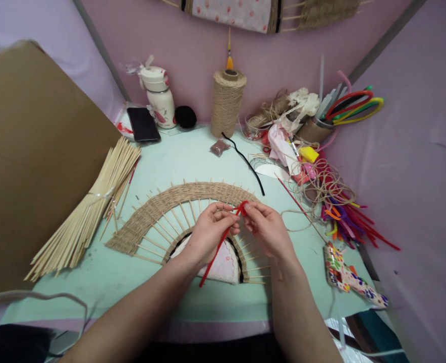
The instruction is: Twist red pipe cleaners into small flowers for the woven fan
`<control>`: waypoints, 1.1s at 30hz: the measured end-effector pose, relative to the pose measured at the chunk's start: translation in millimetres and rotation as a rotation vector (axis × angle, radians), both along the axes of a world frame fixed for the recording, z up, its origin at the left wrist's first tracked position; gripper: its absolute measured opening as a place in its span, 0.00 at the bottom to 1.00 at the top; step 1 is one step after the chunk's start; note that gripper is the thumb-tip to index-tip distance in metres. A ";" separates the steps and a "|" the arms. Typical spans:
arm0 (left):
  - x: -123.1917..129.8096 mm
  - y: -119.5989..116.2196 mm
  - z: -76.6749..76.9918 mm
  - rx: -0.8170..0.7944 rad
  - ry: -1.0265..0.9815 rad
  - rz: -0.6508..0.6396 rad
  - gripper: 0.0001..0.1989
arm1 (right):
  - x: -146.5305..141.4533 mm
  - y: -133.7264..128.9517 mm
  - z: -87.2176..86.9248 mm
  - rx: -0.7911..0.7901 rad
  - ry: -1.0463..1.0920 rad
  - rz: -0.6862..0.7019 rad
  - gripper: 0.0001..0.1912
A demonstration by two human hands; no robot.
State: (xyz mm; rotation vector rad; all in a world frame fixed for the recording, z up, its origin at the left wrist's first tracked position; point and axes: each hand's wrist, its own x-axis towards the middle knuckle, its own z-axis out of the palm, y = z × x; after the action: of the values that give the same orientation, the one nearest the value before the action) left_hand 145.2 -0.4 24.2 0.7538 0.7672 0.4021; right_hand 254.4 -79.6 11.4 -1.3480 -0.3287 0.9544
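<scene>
A red pipe cleaner (pixel 216 260) is held between my two hands, its long tail hanging down to the left and its upper end curled into a small coil. My left hand (pixel 214 227) pinches the straight part. The fingertips of my right hand (pixel 266 224) are closed on the coiled end. Beneath both hands lies a half-round fan of sticks woven with jute twine (pixel 185 191), with a pale, pink-spotted fabric centre (pixel 223 264) edged in black. My right hand and forearm hide the fan's right side.
A bundle of thin wooden sticks (pixel 82 212) lies left, beside a cardboard sheet (pixel 37 151). At the back stand a bottle (pixel 161 103), a phone (pixel 143 124) and a twine spool (pixel 228 103). Coloured pipe cleaners (pixel 353 224) and a floral-patterned glue gun (pixel 349 275) are right.
</scene>
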 end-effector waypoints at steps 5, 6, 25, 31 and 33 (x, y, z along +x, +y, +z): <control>-0.3 -0.9 -2.2 0.059 0.000 -0.012 0.15 | 1.1 -1.3 -1.6 -0.006 -0.054 0.022 0.16; -0.1 -0.9 -2.6 0.078 0.000 -0.012 0.15 | 1.2 -1.3 -1.7 -0.006 -0.057 0.023 0.16; 0.4 2.1 -5.9 0.171 0.051 -0.090 0.14 | 1.5 -3.1 -1.7 -0.030 -0.079 0.034 0.13; -1.0 3.3 -5.4 0.137 0.056 -0.094 0.13 | 0.6 -3.4 -0.2 -0.041 -0.080 0.054 0.13; -1.8 4.2 -5.1 0.123 0.052 -0.100 0.13 | 2.2 -4.3 0.7 -0.047 -0.082 0.062 0.13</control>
State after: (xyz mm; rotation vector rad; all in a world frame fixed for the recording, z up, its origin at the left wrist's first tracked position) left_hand 143.4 3.8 19.1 0.9174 0.7549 0.3424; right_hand 256.6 -83.9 12.0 -1.4297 -0.4148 0.9649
